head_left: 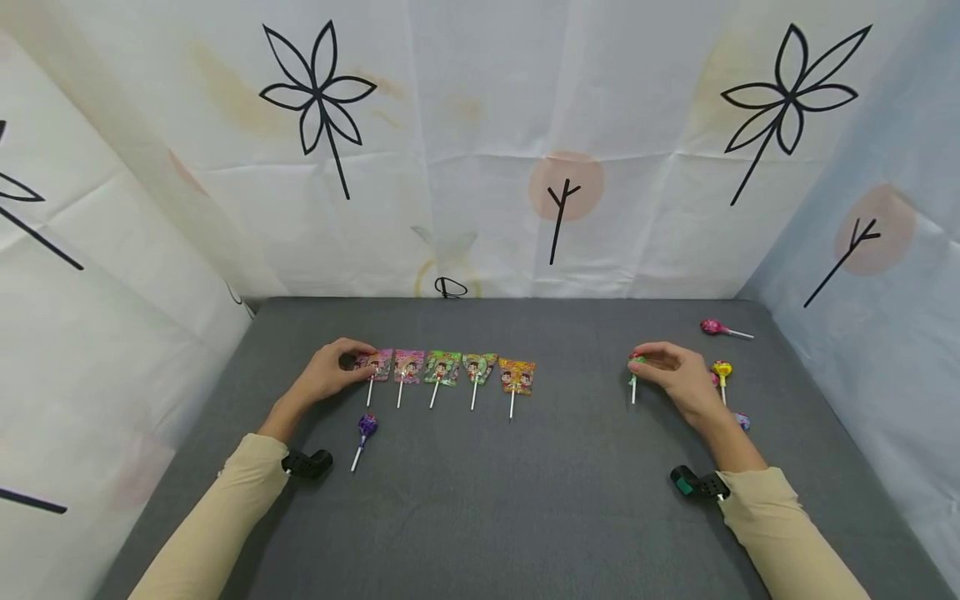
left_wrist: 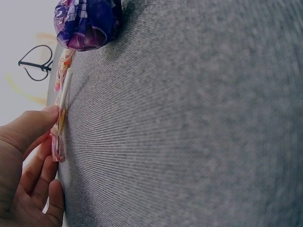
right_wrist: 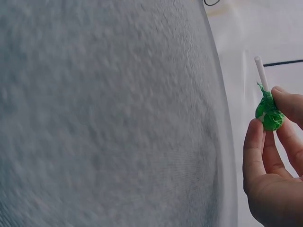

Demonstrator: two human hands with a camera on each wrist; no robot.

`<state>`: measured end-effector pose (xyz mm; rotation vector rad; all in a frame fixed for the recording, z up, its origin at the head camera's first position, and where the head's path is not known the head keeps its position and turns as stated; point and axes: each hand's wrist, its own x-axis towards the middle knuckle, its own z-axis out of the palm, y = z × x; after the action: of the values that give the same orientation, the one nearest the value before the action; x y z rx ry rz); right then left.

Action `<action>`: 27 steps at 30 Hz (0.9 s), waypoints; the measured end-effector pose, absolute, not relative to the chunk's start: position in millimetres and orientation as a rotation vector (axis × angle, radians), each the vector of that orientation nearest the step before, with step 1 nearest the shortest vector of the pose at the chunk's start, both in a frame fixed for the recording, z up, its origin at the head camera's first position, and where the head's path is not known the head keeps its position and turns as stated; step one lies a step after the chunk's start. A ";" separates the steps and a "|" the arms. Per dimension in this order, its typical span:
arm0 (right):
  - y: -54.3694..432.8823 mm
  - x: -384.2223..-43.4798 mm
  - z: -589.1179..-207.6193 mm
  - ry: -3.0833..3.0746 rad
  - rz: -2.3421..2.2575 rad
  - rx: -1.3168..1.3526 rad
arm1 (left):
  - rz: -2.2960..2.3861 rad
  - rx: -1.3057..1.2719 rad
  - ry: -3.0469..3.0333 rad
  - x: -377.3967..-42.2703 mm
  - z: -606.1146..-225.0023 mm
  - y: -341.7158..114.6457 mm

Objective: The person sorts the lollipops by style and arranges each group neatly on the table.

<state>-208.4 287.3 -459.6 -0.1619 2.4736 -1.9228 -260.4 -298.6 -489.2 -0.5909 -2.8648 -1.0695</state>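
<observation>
Head view: left hand [head_left: 330, 371] pinches pink lollipop [head_left: 381, 364], right hand [head_left: 681, 382] green lollipop [right_wrist: 271, 117].

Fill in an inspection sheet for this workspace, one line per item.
Surface: grey table, looks flat.
Job's things: row of five lollipops in flat wrappers; purple lollipop nearer the person; yellow lollipop, pink lollipop and partly hidden lollipops at right.
Clutter: nothing seen beyond lollipops.
Hands: left hand pinches the row's leftmost lollipop; right hand holds a green lollipop.
Cables: thin dark strand at back left corner, possibly a cord.
Surroundings: pale cloth walls with black plant drawings.
</observation>
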 end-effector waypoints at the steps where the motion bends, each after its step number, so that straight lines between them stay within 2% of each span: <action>1: 285.9 -207.8 -459.3 2.469 -1.928 -0.166 | -1.071 -0.592 -2.865 -260.6 -489.1 -298.6; 27: 221.9 -193.3 -453.3 2.303 -1.944 -0.373 | -1.072 -0.593 -2.863 -259.6 -488.7 -297.8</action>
<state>-193.3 221.9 -453.3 -0.3733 2.3027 -1.9442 -259.6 -297.8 -488.7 -0.5926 -2.8631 -1.0723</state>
